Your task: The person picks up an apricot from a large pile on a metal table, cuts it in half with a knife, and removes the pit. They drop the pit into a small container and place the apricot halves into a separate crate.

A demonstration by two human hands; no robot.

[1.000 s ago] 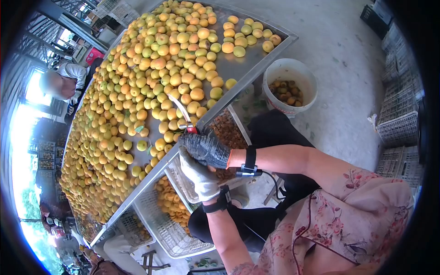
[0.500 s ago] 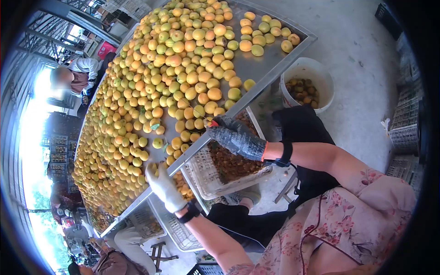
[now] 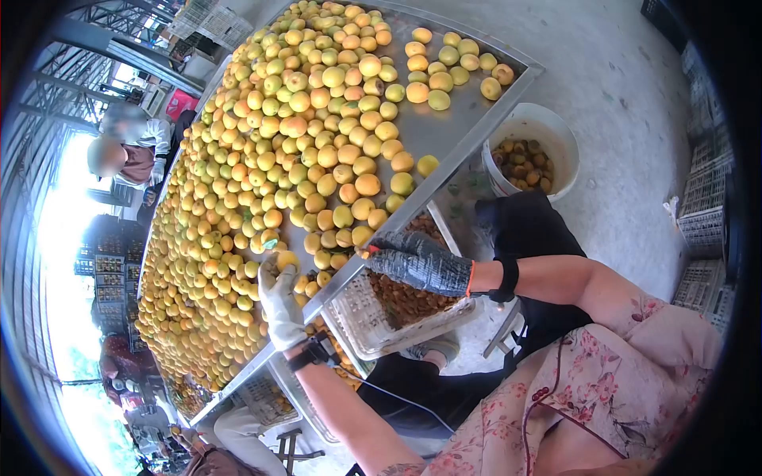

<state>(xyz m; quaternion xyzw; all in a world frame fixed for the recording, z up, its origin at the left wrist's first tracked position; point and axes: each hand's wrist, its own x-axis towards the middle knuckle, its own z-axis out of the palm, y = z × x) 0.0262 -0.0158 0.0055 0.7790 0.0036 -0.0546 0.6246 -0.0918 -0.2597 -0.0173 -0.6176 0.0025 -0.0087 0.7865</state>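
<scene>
My left hand (image 3: 279,308), in a white glove, is over the near edge of the metal table (image 3: 429,190), its fingertips closed round a yellow-orange fruit (image 3: 286,259). A grey glove covers my right hand (image 3: 421,263), which is wrapped round the red handle (image 3: 367,251) of a knife by the table rim. The blade is hard to make out against the fruit. Many round yellow and orange fruits (image 3: 270,143) lie heaped on the table. Beneath my right hand, a white crate (image 3: 361,329) holds small brown pieces (image 3: 413,301).
A white bucket (image 3: 565,147) with darker fruits stands right of the table. Crates (image 3: 702,214) are stacked at the far right. Across the table is a person (image 3: 139,163); another person's legs (image 3: 238,436) show at the bottom left. A stool (image 3: 295,454) stands nearby.
My hands have moved apart from where they met a second ago. My left hand has reached over the table to a fruit. My right hand still grips the knife, its blade less visible.
</scene>
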